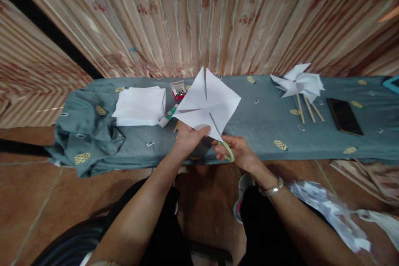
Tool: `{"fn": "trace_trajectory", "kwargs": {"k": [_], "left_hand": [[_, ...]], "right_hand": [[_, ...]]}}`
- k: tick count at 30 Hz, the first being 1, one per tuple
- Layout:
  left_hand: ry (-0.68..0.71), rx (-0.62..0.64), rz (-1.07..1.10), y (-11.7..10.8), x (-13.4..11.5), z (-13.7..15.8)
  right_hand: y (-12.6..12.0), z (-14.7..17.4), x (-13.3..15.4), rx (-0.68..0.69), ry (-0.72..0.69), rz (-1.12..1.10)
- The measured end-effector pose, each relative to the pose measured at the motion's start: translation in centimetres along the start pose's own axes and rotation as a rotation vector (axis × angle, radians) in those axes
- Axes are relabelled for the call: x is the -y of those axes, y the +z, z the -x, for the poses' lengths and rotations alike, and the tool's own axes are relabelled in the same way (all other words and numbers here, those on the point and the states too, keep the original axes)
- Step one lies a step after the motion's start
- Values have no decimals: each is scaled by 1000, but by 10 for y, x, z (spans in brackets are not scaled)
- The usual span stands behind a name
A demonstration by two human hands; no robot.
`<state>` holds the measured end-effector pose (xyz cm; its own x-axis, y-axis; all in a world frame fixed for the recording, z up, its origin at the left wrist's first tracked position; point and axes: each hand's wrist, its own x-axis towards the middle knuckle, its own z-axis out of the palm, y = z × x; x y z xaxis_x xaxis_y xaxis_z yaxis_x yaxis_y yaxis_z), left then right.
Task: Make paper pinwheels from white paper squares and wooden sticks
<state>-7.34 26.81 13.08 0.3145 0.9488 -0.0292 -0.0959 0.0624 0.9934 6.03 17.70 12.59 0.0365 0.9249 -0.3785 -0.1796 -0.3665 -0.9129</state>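
Observation:
A white square of paper (pixel 222 93) is held up above the cloth-covered table, with slits running inward from its top, left and lower corners. My left hand (pixel 190 138) pinches its lower left edge, thumb on top. In my right hand (pixel 238 149) is a pair of scissors (pixel 230 153) with pale green handles. One dark blade lies over the paper at the lower corner, along a cut; the other blade is hidden beneath. Below the paper, near my left hand, the ends of some wooden sticks (pixel 177 126) show.
Left of the paper lie a stack of white sheets (pixel 140 106), a glue stick (pixel 168 115) and a small box of metal pins (pixel 178 90). To the right are finished paper pinwheels (pixel 299 82) on sticks and a phone (pixel 345 116). Plastic bags (pixel 330 212) lie on the floor.

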Motion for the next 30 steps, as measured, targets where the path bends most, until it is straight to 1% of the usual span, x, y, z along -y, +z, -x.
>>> {"fn": "trace_trajectory", "kwargs": {"k": [4, 7, 12, 14, 17, 20, 22, 23, 25, 27, 28, 30], "left_hand": [[-2, -19, 14, 1, -1, 1], [-15, -25, 17, 1, -2, 1], [-40, -50, 21, -3, -4, -1], [-58, -66, 18, -7, -5, -5], [-51, -110, 56, -13, -5, -11], [-43, -140, 73, -16, -5, -16], [-24, -140, 86, -17, -5, -17], [-16, -130, 93, -16, -5, -17], [-20, -91, 97, -15, -5, -14], [-54, -41, 90, -12, -6, -10], [-73, -15, 89, -11, -7, -9], [-105, 33, 107, -8, -7, -5]], "right_hand": [[-1, -1, -3, 22, -29, 37], [-2, 0, -4, 49, -19, 56], [-6, 4, -2, 139, -2, 95], [-12, 6, -1, 182, 22, 135], [-26, 10, 0, 235, 88, 193], [-45, 12, 2, 238, 154, 234], [-57, 13, 5, 169, 152, 244], [-62, 13, 7, 92, 122, 236], [-69, 11, 12, -135, 7, 196], [-73, 9, 16, -372, -144, 147], [-75, 7, 18, -457, -210, 130], [-78, 4, 21, -549, -299, 124]]}}
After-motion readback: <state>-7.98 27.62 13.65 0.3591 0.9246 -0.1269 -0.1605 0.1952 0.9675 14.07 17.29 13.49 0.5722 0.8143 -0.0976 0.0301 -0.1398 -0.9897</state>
